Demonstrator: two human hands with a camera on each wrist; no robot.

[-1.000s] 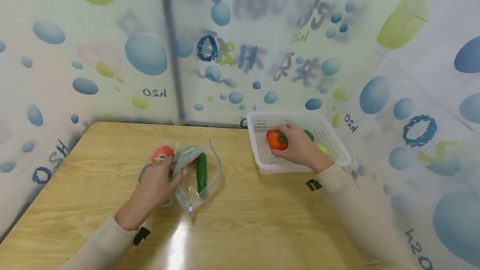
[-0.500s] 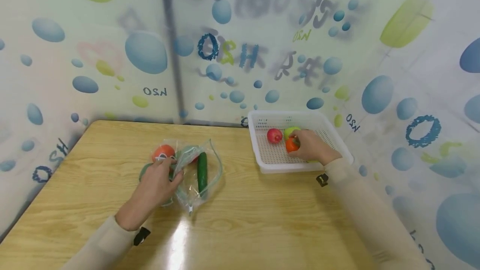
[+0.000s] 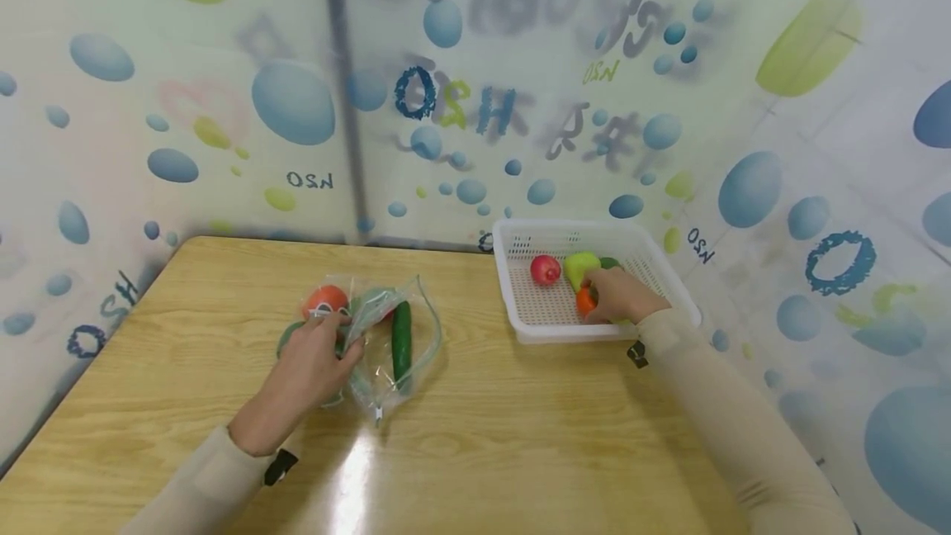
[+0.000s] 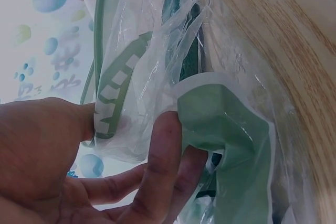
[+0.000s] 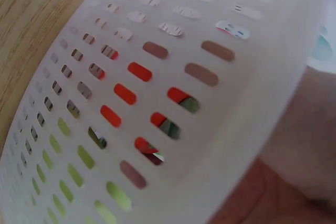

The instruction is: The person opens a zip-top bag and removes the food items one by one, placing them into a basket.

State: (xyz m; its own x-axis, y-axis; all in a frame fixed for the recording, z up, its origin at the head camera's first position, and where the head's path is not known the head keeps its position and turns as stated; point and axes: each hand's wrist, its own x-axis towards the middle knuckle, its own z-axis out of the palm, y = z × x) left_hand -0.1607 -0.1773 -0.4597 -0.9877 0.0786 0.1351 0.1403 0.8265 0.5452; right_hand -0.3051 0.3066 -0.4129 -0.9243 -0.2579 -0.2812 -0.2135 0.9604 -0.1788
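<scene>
Nearest us, our left hand [image 3: 308,362] rests on the desk [image 3: 475,436] and pinches the mouth of the clear bag [image 3: 375,337]; the left wrist view shows its fingers [image 4: 165,156] and thumb curled into the plastic [image 4: 210,77], keeping it open. That hand has not shifted over the last second. Inside the bag lie a cucumber [image 3: 401,341] and a tomato [image 3: 324,300], with something green under our palm that we cannot make out. Farther off, at the desk's right rear, stands the white basket [image 3: 520,316]. Our right hand [image 3: 620,295] is down inside it, fingers curled round an orange fruit [image 3: 585,300]. A second ago that hand held the fruit above the near left part of the basket; now it has carried it to the right and lowered it to the floor by the front wall, which we judge to mean the fruit is about set down but not yet let go. The right wrist view shows only the slotted wall [image 5: 173,93] with red and green behind the slots. Beyond the hand lie a red fruit [image 3: 546,269], a yellow-green pear [image 3: 579,265] and a darker green piece [image 3: 609,262].
</scene>
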